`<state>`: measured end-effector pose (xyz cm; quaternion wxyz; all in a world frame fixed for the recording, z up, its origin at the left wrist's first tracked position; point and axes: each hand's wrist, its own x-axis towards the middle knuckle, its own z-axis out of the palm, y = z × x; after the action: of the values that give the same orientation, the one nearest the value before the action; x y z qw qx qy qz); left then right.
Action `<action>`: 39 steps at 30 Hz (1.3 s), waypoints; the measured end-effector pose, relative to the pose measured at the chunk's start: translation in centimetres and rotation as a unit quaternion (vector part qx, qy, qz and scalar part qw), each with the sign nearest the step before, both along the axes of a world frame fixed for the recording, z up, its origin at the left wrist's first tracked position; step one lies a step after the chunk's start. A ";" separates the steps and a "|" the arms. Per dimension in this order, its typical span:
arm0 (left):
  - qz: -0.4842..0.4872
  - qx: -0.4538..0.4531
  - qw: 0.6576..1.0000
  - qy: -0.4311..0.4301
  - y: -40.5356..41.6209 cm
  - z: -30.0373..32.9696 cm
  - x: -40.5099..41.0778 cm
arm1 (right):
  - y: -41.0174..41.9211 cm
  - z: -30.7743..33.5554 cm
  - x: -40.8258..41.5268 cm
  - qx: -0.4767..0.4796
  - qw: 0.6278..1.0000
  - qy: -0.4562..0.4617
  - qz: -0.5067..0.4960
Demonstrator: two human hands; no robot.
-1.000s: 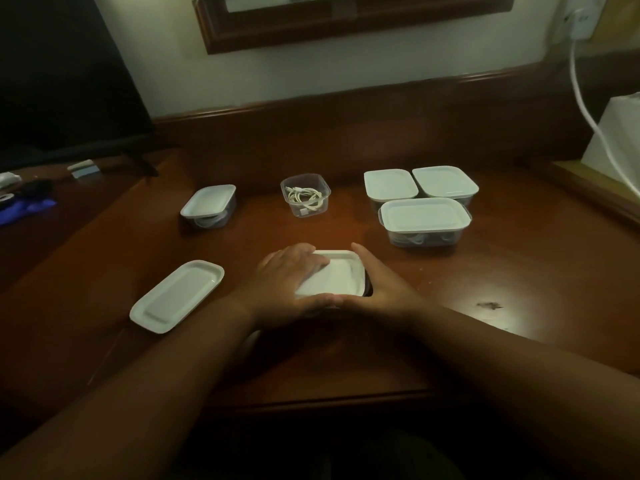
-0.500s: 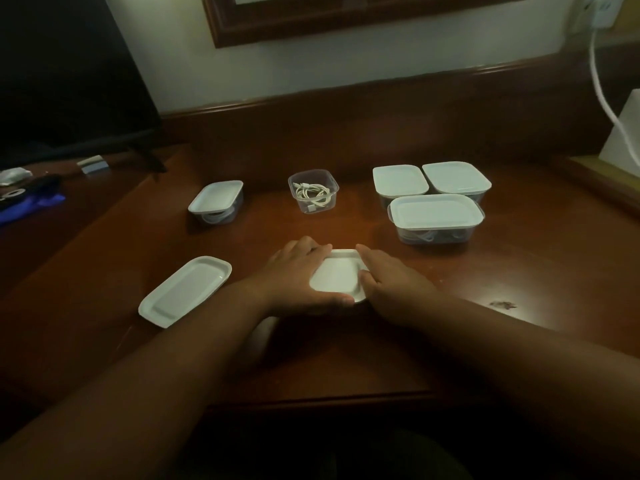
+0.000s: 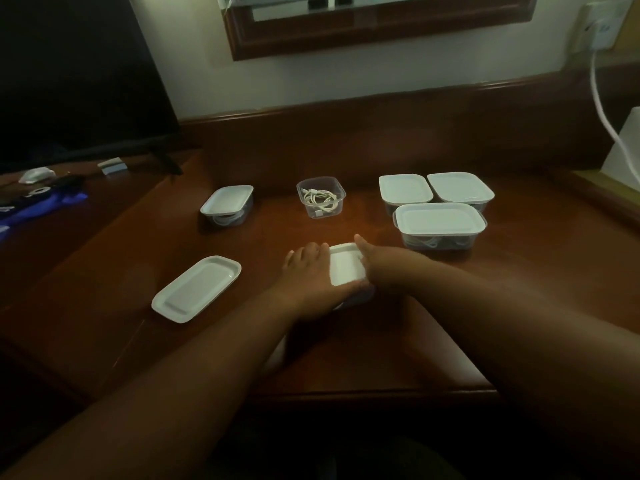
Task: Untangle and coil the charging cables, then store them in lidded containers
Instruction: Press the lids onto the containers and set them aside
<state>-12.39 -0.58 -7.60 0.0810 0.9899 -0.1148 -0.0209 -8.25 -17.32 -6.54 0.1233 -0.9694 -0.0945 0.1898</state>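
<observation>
Across the frame's lower half, the wooden desk (image 3: 519, 289) leaves free surface on either side of the hands. Centre frame, left hand (image 3: 308, 275) and right hand (image 3: 384, 268) press the small lid (image 3: 346, 268) onto its container, fingers flat. Directly above it, an open container (image 3: 321, 197) of coiled cable awaits; a loose lid (image 3: 195, 289) lies lower left.
</observation>
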 end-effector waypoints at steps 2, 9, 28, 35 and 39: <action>-0.029 -0.032 0.999 0.005 0.1 0.1 -0.4 | -0.2 -0.1 1.1 -0.004 0.999 -0.039 -0.029; -0.159 0.041 0.986 0.000 4.7 0.2 -0.1 | 0.8 -0.1 3.9 -0.004 0.991 -0.127 -0.051; 0.058 0.104 0.989 -0.084 14.7 0.2 19.4 | 7.7 -5.5 15.5 0.043 0.932 -0.348 0.092; 0.085 0.014 0.993 -0.085 14.9 -1.0 22.9 | 7.5 -5.5 15.4 0.053 0.930 -0.355 0.080; 0.110 0.019 0.989 -0.099 14.7 -1.6 23.6 | 7.5 -5.5 15.4 0.064 0.929 -0.357 0.078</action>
<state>11.22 14.15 -9.22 0.0521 0.9950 -0.0125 0.0841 7.17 -9.81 -12.05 0.1277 -0.9528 -0.2196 -0.1660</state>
